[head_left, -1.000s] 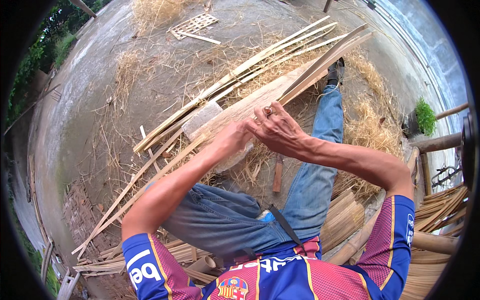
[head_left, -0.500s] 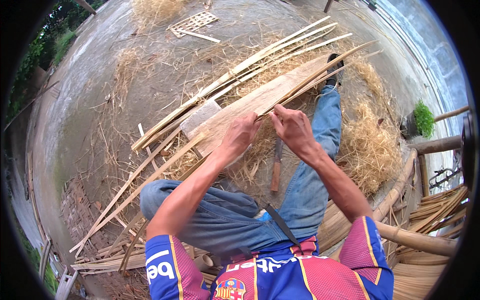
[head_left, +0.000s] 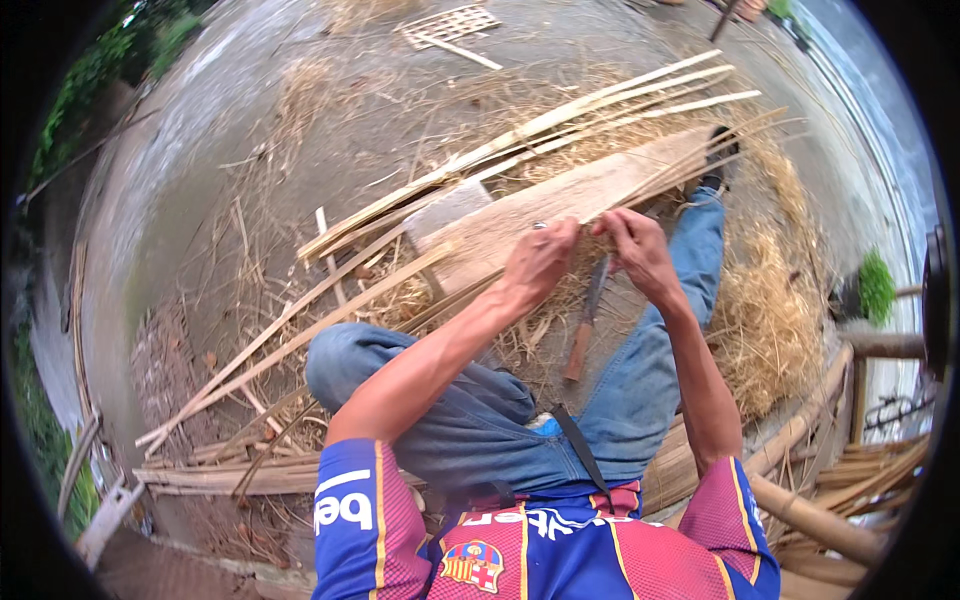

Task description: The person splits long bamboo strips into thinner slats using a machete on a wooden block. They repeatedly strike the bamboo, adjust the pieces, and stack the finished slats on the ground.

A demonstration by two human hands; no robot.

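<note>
My left hand (head_left: 538,262) is closed around long thin bamboo strips (head_left: 655,183) that run up and to the right past my foot. Close beside it, my right hand (head_left: 642,252) pinches the same strips, fingers curled. At their far end the strips fan out into several narrow pieces. Beneath them lies a broad wooden board (head_left: 560,200), with a grey stone block (head_left: 448,210) at its left end. A knife with a wooden handle (head_left: 577,350) rests on the ground between my legs, its blade partly under my right hand.
Long split bamboo strips (head_left: 520,135) lie beyond the board. Pale shavings (head_left: 765,310) heap up beside my right leg. A woven lattice piece (head_left: 450,27) lies far off. Bamboo poles (head_left: 815,515) and stacked strips stand at the right, near a potted plant (head_left: 876,287).
The whole view has shifted, so the scene sits farther right. My hands are slightly farther apart on the strips, whose far ends now look more spread.
</note>
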